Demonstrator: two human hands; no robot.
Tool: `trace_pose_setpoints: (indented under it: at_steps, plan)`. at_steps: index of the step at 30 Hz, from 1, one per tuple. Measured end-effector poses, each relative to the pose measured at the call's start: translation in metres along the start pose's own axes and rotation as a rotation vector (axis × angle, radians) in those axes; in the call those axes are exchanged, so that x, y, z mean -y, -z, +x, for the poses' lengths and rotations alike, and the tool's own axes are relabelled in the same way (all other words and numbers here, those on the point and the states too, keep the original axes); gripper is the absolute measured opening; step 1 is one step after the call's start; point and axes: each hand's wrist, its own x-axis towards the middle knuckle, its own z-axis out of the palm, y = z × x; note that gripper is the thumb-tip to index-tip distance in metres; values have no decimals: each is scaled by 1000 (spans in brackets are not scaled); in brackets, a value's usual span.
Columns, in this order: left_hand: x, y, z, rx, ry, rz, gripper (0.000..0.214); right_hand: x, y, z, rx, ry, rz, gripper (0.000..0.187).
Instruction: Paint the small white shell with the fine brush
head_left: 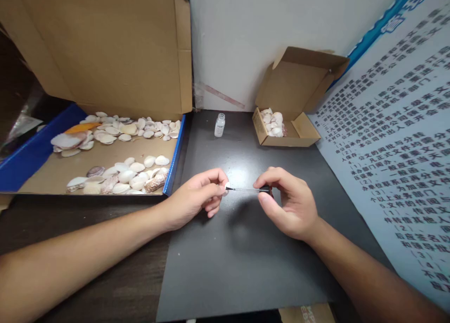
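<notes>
My left hand [207, 191] pinches a small white shell [227, 185] between thumb and fingertips; most of it is hidden by the fingers. In my right hand [288, 201] is a thin brush [246, 189], gripped by its dark cap. The brush lies level, and its dark tip meets or nearly meets the shell. Behind the hands an uncapped small glass bottle [220, 125] with a label stands upright on the dark grey board [211, 276].
At left, an open blue-edged cardboard box [179, 147] holds many shells [126, 175] in two groups, plus an orange piece [83, 127]. A smaller open carton [291, 139] with shells [273, 122] stands back right. A printed poster [397, 140] leans along the right side.
</notes>
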Motion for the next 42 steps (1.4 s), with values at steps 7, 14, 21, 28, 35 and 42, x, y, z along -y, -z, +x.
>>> trace_pose_setpoints:
  at_steps: [7,14,21,28,35,42]
  plan:
    - [0,0,1,1,-2,9,11,-1,-1,-2,-41,20,55,14]
    - [-1,1,1,2,-6,15,11,0,-2,-1,-7,12,4,14]
    - [0,0,0,17,-10,14,12,-1,-1,-5,-79,49,116,17]
    - [-1,1,1,7,-6,4,13,1,-1,-3,-32,24,59,18]
    - [-2,0,0,2,1,19,13,-2,-2,-5,24,13,77,18]
    - [-1,1,0,8,-2,18,11,-4,-2,-7,28,-20,84,21]
